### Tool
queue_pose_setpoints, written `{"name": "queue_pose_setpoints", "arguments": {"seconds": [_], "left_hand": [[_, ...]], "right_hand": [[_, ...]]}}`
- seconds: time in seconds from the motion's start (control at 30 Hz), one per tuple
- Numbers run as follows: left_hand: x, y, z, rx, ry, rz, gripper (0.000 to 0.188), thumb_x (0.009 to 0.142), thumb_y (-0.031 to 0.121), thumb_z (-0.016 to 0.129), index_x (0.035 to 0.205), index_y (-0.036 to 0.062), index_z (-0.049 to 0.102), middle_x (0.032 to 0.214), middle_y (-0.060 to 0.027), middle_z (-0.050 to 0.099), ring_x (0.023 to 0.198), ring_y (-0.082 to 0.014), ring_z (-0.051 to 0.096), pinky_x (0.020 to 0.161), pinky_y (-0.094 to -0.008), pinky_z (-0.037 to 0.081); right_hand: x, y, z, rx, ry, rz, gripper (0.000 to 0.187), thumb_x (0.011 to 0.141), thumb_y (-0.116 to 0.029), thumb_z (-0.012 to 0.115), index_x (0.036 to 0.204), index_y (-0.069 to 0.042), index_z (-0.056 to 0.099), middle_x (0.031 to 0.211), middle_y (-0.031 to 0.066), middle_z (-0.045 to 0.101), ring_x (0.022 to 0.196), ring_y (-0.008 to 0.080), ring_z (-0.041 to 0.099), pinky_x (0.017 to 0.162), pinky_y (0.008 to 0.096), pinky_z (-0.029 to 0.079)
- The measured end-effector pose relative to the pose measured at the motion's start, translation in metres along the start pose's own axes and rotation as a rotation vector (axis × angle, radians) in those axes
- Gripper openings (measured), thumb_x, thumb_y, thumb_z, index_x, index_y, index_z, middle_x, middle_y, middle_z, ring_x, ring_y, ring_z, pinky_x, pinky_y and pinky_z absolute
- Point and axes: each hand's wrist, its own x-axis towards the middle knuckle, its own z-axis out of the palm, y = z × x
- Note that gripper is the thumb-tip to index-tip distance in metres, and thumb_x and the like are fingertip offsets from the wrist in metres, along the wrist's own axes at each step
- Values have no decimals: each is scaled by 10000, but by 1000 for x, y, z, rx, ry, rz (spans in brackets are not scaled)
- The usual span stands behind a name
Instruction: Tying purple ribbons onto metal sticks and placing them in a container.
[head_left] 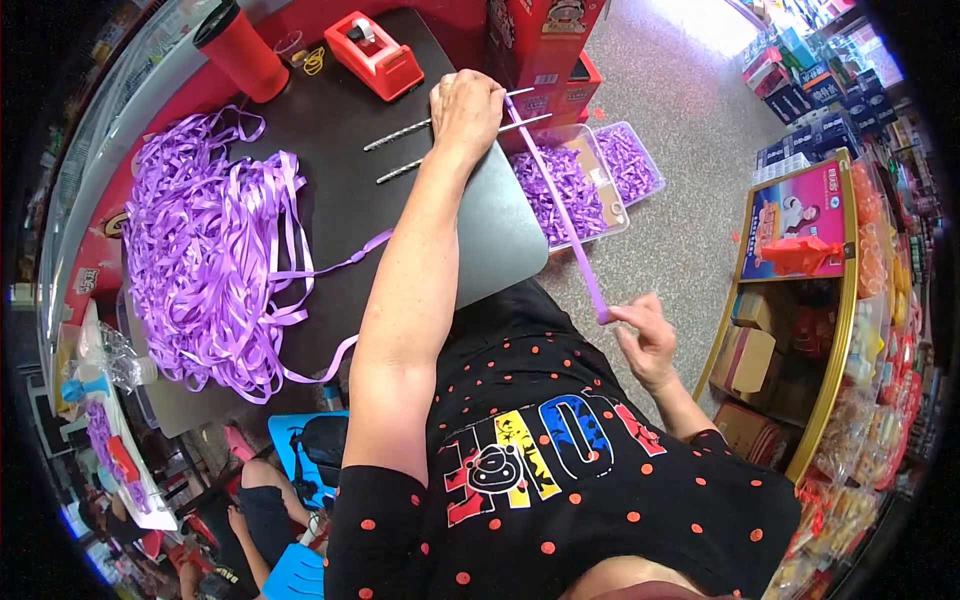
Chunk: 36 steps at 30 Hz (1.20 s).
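Two thin metal rods (pixel 405 167) with spiral-grooved ends, like long drill bits, lie side by side across the table's right edge. My left hand (pixel 467 108) is closed over the farther rod, and the nearer one passes beneath my wrist. A purple satin ribbon (pixel 563 213) runs taut from the rods' smooth ends to my right hand (pixel 648 342), which pinches it between thumb and fingers beyond the table edge. On the left, a big loose heap of purple ribbon (pixel 215 260) covers the table, and a strand with a knot leads from it under my left forearm.
The dark table (pixel 330 225) also bears a red tape dispenser (pixel 375 58) and a red tumbler (pixel 243 55). Below its right edge, a clear bin (pixel 612 222) and a smaller box (pixel 655 180) hold purple ribbon pieces. A gold-edged shelf (pixel 845 330) stands right; another person (pixel 265 510) sits lower left.
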Motion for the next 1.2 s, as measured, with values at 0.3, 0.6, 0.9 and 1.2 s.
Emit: {"name": "queue_pose_setpoints", "arguments": {"seconds": [0.3, 0.6, 0.9, 1.2], "left_hand": [[-1, 0, 0, 3, -56, -48, 183, 813, 237, 632, 849, 77, 713, 988, -86, 647, 1006, -282, 554, 897, -413, 401], [-1, 4, 3, -51, -7, -47, 172, 807, 222, 625, 811, 73, 712, 970, -80, 644, 997, -280, 548, 907, -414, 392], [-4, 4, -7, -53, 5, -53, 185, 685, 119, 604, 808, 25, 705, 981, -119, 640, 1002, -296, 548, 926, -414, 392], [-5, 9, 0, -72, 72, -60, 167, 636, -31, 613, 783, 24, 670, 922, -103, 605, 981, -280, 540, 922, -411, 395]], "right_hand": [[131, -78, -58, 584, -63, -74, 448, 757, -77, 537, 1171, 94, 561, 988, 169, 635, 832, 213, 580, 833, 346, 445], [335, -109, -42, 613, -352, -128, 316, 954, -255, 510, 1224, -90, 525, 1028, 112, 661, 697, 66, 526, 588, 190, 399], [468, 17, 66, 780, -170, 344, 289, 920, -315, 549, 1136, -125, 576, 831, 38, 677, 559, 46, 447, 484, 180, 324], [461, 131, 126, 890, -193, 465, 437, 970, -358, 436, 1285, -59, 475, 998, 129, 678, 706, 88, 487, 661, 229, 384]]}}
